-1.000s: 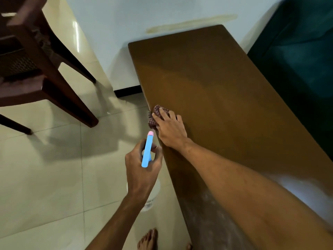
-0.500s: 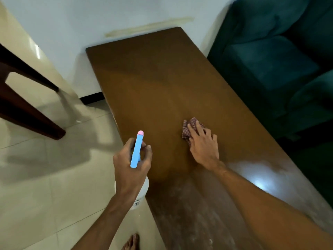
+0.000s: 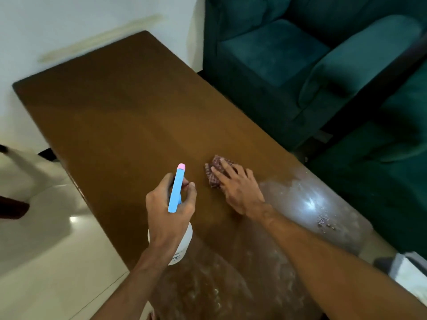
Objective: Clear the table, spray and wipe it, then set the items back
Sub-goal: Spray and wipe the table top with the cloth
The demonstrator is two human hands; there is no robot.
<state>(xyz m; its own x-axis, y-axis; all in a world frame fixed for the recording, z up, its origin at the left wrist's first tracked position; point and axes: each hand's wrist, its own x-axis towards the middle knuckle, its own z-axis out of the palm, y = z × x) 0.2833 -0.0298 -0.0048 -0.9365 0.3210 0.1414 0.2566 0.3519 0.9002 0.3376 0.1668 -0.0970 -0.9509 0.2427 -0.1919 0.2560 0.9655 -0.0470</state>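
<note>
Across the frame from ten to five o'clock runs one brown desk (image 3: 111, 116), its near end wet and streaky. Two green armchairs (image 3: 288, 65) stand at two o'clock. Left hand (image 3: 171, 204) grips one spray bottle (image 3: 176, 188); right hand (image 3: 240, 188) presses one checked cloth (image 3: 213, 169) flat at centre. Long overlapping strokes toward the dry far end would serve best.
</note>
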